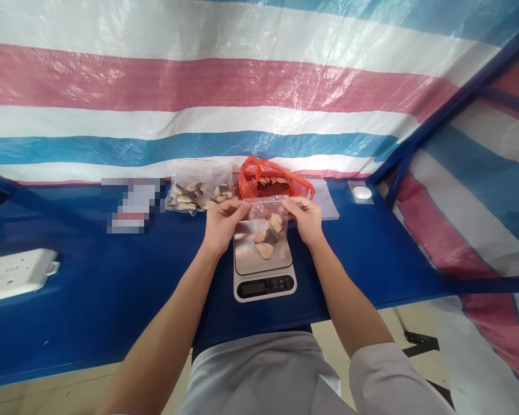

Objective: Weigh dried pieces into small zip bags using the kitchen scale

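Between my two hands hangs a clear zip bag (271,233) with several pale, dark-edged dried slices in its lower part. My left hand (225,222) pinches its top left corner, and my right hand (304,218) pinches the top right corner. Directly behind and below the bag is a kitchen scale (266,282) with a metal plate and a dark display; whether the bag touches the plate I cannot tell. Just beyond my hands lies an open red plastic bag (248,178) with more slices inside. Filled clear bags (185,196) rest beyond my left hand.
On the blue table (155,300), a white power strip (17,274) lies at the left. White sheets or flat bags (328,202) stick out right of the red bag. A white oval object (362,193) sits at the back right. Striped sheeting (199,86) rises behind.
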{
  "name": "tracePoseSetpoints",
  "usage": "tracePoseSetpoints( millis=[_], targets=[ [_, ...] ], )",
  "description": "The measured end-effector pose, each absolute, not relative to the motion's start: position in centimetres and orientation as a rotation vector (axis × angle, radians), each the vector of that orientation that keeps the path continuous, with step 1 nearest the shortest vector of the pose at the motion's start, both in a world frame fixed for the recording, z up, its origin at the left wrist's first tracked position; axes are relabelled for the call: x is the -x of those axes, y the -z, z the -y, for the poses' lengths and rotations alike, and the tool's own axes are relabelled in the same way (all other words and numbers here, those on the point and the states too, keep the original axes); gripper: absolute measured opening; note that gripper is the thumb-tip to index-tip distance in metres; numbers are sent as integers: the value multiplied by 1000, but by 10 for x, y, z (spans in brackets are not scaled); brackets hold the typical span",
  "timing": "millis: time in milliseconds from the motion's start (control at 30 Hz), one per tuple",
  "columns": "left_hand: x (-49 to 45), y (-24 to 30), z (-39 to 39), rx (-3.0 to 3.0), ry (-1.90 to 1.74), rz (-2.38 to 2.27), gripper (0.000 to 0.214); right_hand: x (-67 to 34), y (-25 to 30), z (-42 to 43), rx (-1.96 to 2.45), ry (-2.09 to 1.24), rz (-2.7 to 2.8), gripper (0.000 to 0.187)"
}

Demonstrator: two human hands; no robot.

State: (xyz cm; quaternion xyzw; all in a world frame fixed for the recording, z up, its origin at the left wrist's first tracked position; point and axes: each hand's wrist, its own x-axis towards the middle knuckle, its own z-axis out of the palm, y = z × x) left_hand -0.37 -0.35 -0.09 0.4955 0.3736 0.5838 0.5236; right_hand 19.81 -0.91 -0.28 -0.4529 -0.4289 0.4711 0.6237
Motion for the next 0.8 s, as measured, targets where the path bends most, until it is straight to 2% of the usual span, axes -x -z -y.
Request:
tracePoseSetpoints(
  millis=[367, 800],
  targets=[
    [2, 1, 5, -1218, -1430, -951, 26, -192, 1, 12, 1060, -1177, 1019, 40],
    [2, -2, 7, -1267, -1397, -998, 27, -191, 4, 12, 1093, -1040, 1039, 33]
  ],
)
